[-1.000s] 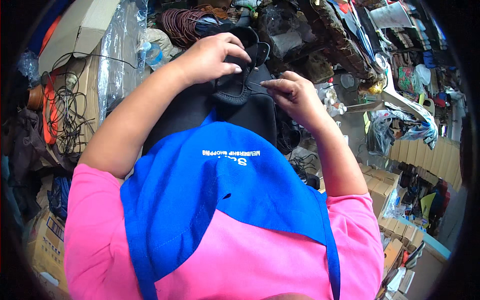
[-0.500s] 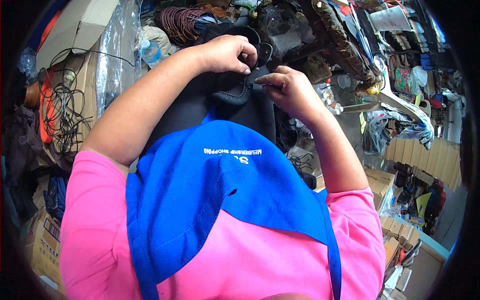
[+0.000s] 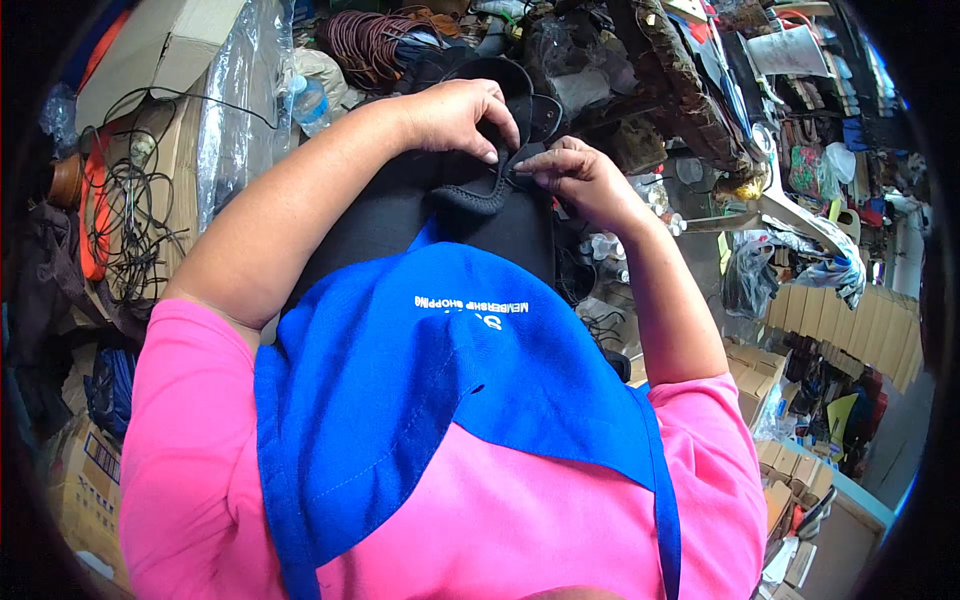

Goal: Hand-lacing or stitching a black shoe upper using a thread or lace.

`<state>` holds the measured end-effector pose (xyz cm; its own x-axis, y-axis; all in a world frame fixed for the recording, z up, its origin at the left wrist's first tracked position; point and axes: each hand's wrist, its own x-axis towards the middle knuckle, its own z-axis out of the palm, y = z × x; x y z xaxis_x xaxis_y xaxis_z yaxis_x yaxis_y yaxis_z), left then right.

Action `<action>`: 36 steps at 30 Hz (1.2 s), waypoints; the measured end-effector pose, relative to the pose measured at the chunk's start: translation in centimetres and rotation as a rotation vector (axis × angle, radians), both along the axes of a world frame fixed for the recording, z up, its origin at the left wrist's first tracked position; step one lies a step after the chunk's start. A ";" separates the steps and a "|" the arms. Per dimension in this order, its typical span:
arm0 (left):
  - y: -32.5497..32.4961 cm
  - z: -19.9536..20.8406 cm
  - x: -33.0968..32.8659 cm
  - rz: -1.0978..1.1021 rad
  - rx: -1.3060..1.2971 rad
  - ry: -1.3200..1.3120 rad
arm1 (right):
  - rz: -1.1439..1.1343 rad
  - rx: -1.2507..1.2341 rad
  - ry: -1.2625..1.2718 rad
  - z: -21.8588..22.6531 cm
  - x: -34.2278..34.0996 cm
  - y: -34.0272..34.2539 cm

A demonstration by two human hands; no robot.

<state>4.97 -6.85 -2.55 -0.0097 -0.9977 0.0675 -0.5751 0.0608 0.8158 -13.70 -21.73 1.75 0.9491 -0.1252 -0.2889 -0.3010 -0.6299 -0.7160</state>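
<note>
A black shoe point(image 3: 472, 199) with a thick stitched edge rests on my dark-clad lap, just beyond the blue apron point(image 3: 400, 330). My left hand point(image 3: 462, 118) curls over its upper side, thumb and fingers gripping the material. Close by on the right, my right hand point(image 3: 582, 182) is pinched, its index finger and thumb at the shoe's edge near my left fingertips. Whatever lies in that pinch is too small to make out. Behind the hands, a black flap point(image 3: 545, 118) with small round eyelets sticks up. My left fingers cover part of the shoe.
On the left are cardboard point(image 3: 160, 60), tangled black cord point(image 3: 140, 200) and a plastic bottle point(image 3: 309, 100). A coil of brown cord point(image 3: 365, 48) lies at the far side. To the right stands a white metal frame point(image 3: 790, 200) beside a plastic bag point(image 3: 748, 272).
My right hand's fingertips have come in against the shoe's edge, closer to my left hand. My left hand keeps its grip, with its thumb and fingertips shifted slightly nearer to me.
</note>
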 end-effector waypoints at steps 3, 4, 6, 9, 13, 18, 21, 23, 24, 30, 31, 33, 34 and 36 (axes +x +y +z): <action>0.0 -0.2 -0.1 0.013 -0.005 -0.005 | -0.060 0.113 0.029 -0.8 -0.1 0.1; -0.1 -0.3 -0.2 0.017 -0.001 -0.004 | -0.078 0.131 0.007 -1.1 -0.1 0.3; 0.1 -0.5 -0.3 0.024 -0.034 -0.015 | -0.081 0.040 -0.196 -2.2 0.3 1.8; 1.2 -0.5 0.1 0.132 -0.175 -0.095 | -0.069 -0.118 -0.253 -1.6 0.0 2.9; 5.8 0.9 6.7 0.589 -0.169 -0.329 | -0.056 -0.208 -0.277 -0.9 -0.9 3.1; 12.5 1.8 10.5 0.863 -0.105 -0.585 | -0.029 -0.467 -0.371 -1.4 -2.2 4.9; 11.6 3.1 4.3 0.769 -0.061 -0.223 | -0.031 -0.613 -0.345 -2.0 -2.9 6.6; 10.4 2.8 -0.3 0.618 -0.207 -0.265 | -0.040 -0.663 -0.343 -2.1 -3.0 7.1; 9.7 2.7 -2.0 0.582 -0.170 -0.293 | -0.014 -0.694 -0.345 -1.9 -2.8 7.2; 7.6 0.5 -4.8 0.514 -0.160 -0.612 | -0.051 -0.586 -0.300 -2.0 -2.9 6.3; 7.4 0.4 -4.7 0.526 -0.168 -0.658 | -0.084 -0.451 -0.248 -1.9 -2.9 5.8; 7.2 0.5 -4.6 0.488 -0.215 -0.505 | -0.114 -0.215 -0.261 -2.3 -2.7 4.3; 7.0 0.5 -4.5 0.450 -0.259 -0.348 | -0.124 -0.115 -0.263 -2.4 -2.6 3.7; 6.7 0.2 -4.3 0.440 -0.255 -0.318 | -0.095 0.021 -0.180 -2.0 -2.1 2.3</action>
<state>0.64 -0.15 -2.33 0.3415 -0.8652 0.3671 -0.8044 -0.0670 0.5903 -15.79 -19.46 -0.30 0.9698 -0.2127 -0.1191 -0.2246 -0.5890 -0.7763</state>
